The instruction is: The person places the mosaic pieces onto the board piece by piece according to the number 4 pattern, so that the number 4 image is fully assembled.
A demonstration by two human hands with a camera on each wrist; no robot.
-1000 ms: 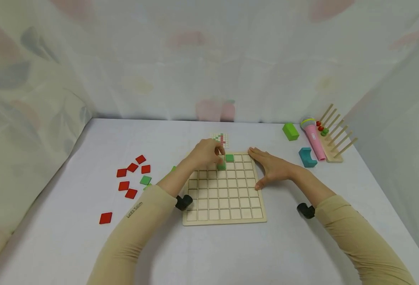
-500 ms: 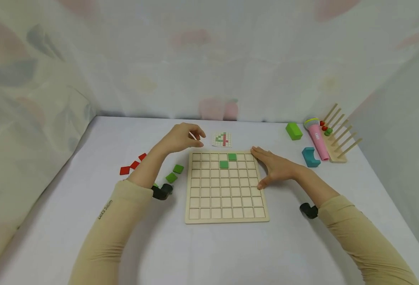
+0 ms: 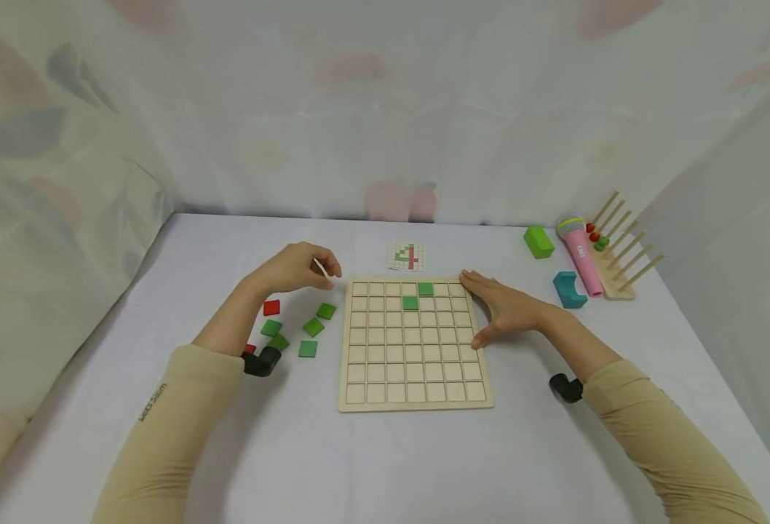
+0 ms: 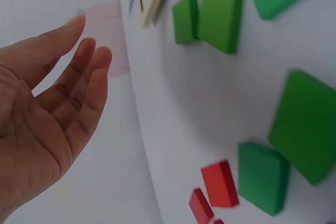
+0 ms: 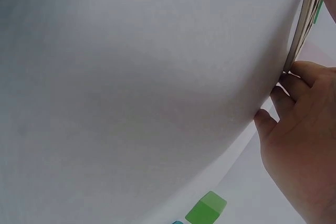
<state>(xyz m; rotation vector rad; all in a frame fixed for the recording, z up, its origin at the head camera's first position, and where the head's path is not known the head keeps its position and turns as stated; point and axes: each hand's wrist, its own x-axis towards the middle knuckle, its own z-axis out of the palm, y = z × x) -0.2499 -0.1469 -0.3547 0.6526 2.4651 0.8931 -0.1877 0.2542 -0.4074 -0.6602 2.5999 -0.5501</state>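
A wooden grid board [image 3: 415,354] lies flat on the white table, with one green tile [image 3: 426,289] and another green tile [image 3: 410,303] in its upper cells. My right hand [image 3: 504,306] rests against the board's right edge, thumb and fingers spread. Above the table, left of the board, my left hand [image 3: 296,267] hovers with loosely bent fingers and nothing between them, as the left wrist view confirms. Under and beside it lie several loose green tiles [image 3: 314,327] and a red tile [image 3: 271,308]; the left forearm hides others.
Behind the board lies a small pattern card [image 3: 407,257]. At the back right are a green block [image 3: 538,242], a teal curved block [image 3: 569,290], a pink toy microphone [image 3: 584,258] and a wooden peg stand [image 3: 619,287] with small red and green pieces.
My left hand has moved from over the board's upper cells leftward to above the loose tiles, uncovering the two green tiles in the grid. My right hand stays at the board's edge.
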